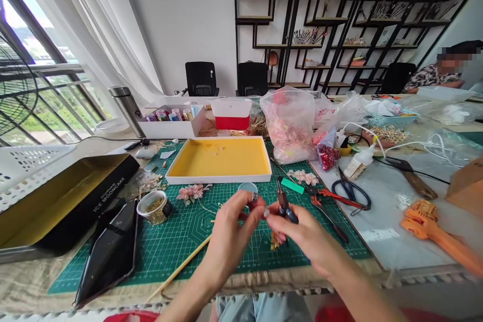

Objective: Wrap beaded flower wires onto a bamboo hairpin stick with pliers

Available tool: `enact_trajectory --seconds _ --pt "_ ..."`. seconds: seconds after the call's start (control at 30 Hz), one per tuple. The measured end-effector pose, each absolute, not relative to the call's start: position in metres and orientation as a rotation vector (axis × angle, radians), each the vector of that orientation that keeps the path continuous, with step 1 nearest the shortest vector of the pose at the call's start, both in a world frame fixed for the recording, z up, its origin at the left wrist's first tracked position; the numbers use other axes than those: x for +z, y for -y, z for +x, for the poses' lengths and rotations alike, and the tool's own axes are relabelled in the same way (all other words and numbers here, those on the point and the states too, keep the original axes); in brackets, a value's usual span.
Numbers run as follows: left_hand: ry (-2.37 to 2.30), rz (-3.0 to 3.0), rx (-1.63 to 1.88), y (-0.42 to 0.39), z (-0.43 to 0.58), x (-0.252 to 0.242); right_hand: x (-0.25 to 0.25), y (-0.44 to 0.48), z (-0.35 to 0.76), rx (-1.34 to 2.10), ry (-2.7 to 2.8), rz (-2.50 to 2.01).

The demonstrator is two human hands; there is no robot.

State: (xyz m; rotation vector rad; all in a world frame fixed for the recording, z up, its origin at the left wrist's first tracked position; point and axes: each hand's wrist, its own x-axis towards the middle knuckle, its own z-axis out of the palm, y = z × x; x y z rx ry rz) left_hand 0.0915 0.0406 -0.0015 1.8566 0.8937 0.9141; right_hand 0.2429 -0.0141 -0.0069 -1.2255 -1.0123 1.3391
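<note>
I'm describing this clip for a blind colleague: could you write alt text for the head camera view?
Two bare hands work over a green cutting mat; the right hand grips small blue-handled pliers close to the pinching left hand. Nearby are a yellow-lined white tray, pink flower ornaments and a plastic bag of pink materials.

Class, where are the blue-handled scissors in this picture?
In the head view, the blue-handled scissors lie right of the green cutting mat, below a white bottle and beside red-handled pliers.
</note>
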Motion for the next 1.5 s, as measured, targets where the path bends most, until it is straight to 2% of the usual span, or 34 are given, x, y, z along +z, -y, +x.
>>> enact_trajectory --seconds 0.2,0.33,0.4,0.6,0.77,0.87,1.0,1.23,1.37,1.43,1.5 --pt "-0.703 2.102 1.017 -0.061 0.094 0.034 0.026 -0.002 0.248 1.533 0.876 -0.903" --pt "-0.531 2.37 1.056 -0.06 0.088 0.039 0.025 -0.009 0.249 1.583 0.833 -0.839" --pt "-0.495 2.297 1.027 -0.06 0.087 0.035 0.02 -0.012 0.249 1.618 0.861 -0.85" --pt "-0.391 1.571 0.84 -0.066 0.092 0.025 0.023 -0.014 0.252 1.718 0.941 -0.872" --pt "-0.343 1.777 0.931 -0.069 0.088 0.026 0.025 -0.006 0.25 1.744 0.935 -0.837" --pt "-0.306 1.918 0.873 -0.07 0.079 0.022 0.018 -0.001 0.249 1.807 0.899 -0.812" --pt "-0.306 1.863 0.885 -0.063 0.069 0.005 0.005 0.002 0.242 1.9 0.841 -0.801" --pt "-0.636 1.582 0.981 -0.008 0.045 -0.016 -0.009 0.022 0.236 1.474 1.069 -1.248" --pt "-0.57 1.341 0.485 0.029 0.012 -0.061 -0.014 0.047 0.248 1.381 1.041 -1.366" --pt "-0.77 1.51 0.279 0.042 -0.001 -0.108 -0.018 0.06 0.252 1.375 0.993 -1.417" --pt "-1.126 1.561 0.274 0.052 -0.007 -0.163 -0.02 0.073 0.253 1.281 0.959 -1.499"
